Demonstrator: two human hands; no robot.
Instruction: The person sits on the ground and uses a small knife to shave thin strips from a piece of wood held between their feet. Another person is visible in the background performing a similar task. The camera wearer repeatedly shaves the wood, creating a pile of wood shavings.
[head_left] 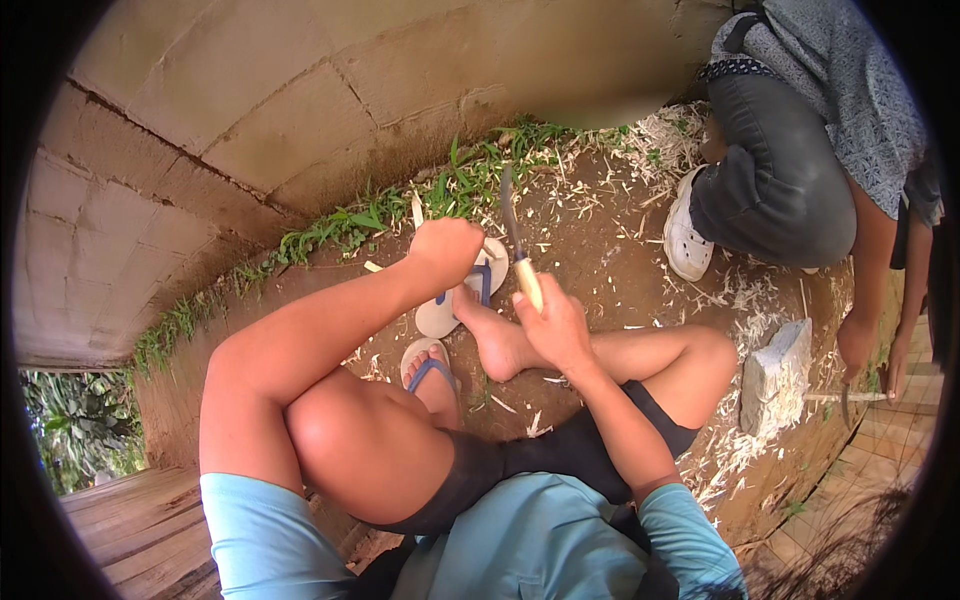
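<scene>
Hands: right (pixel 556 325) grips one knife (pixel 514 230); left (pixel 447 248) one stick (pixel 417 210).

i count one knife (pixel 518 245) with a dark curved blade and pale wooden handle, two blue-strapped flip-flops (pixel 470 290), one white clog shoe (pixel 686 240), one grey stone block (pixel 775 375), and two people. my two hands: left hand (pixel 447 247), right hand (pixel 553 322). wood shavings lie beyond counting.

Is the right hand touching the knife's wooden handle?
Touching. The head view shows the right hand wrapped around the lower end of the knife, fingers closed on its pale wooden handle, blade pointing up.
</scene>
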